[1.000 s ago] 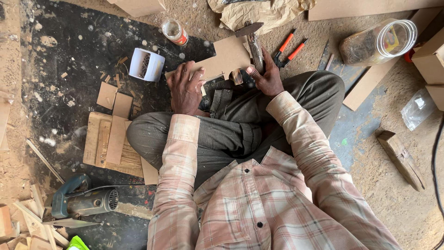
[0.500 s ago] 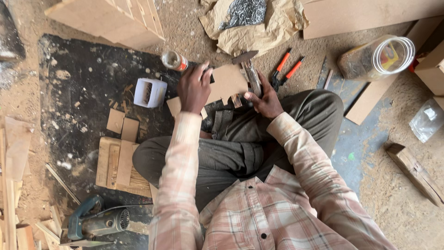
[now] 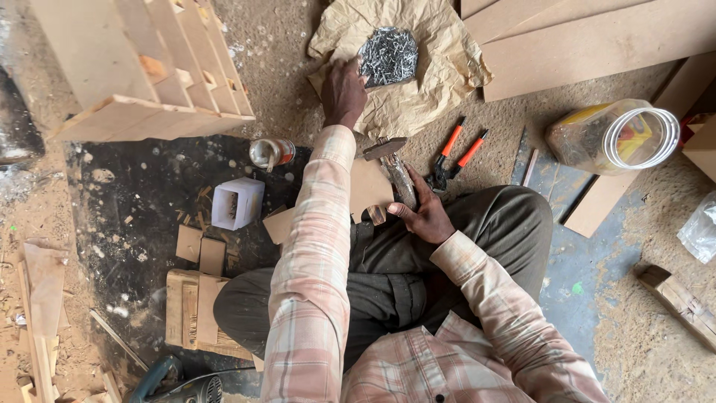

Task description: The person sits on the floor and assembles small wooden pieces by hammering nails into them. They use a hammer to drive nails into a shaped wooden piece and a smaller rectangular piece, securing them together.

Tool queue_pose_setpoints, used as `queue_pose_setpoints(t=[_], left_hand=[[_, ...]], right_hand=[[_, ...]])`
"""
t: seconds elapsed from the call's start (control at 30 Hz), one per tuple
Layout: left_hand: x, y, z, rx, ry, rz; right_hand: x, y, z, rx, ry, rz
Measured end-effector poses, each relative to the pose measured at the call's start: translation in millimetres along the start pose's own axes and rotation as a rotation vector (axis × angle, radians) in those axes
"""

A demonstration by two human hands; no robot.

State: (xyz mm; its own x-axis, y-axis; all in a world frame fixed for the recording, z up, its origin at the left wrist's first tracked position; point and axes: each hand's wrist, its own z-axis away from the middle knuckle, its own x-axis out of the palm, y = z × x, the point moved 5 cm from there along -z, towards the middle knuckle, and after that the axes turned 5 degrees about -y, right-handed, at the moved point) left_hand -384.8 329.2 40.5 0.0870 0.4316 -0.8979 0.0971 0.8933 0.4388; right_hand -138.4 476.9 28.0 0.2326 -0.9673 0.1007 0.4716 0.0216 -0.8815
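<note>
Your left hand is stretched out, its fingers curled down at the near edge of a heap of small grey nails on crumpled brown paper (whether any nail is pinched yet, you cannot tell from here). Your right hand rests on your knee, fingers closed around the handle of a hammer, whose head points away from you, just beyond those fingers. A thin board piece lies under the hammer. Orange-handled pliers lie on the floor just to the right of the hammer head.
</note>
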Motion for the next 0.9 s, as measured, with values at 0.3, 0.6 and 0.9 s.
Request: queue_pose_setpoints(t=[0.3,0.6,0.9], left_hand=[[44.0,1.3,-43.5,-0.103,-0.090,-0.067],[59.1,-20.6,-35.6,-0.100,-0.037,-0.007],[12.7,-13.6,40.5,0.096,0.116,0.562]], right_hand=[[-28.2,18.8,-34.3,-0.149,0.003,0.110],[-25.0,29.8,-27.4,-0.022,-0.015,0.065],[-10.0,28.4,-4.7,0.008,-0.027,-0.078]])
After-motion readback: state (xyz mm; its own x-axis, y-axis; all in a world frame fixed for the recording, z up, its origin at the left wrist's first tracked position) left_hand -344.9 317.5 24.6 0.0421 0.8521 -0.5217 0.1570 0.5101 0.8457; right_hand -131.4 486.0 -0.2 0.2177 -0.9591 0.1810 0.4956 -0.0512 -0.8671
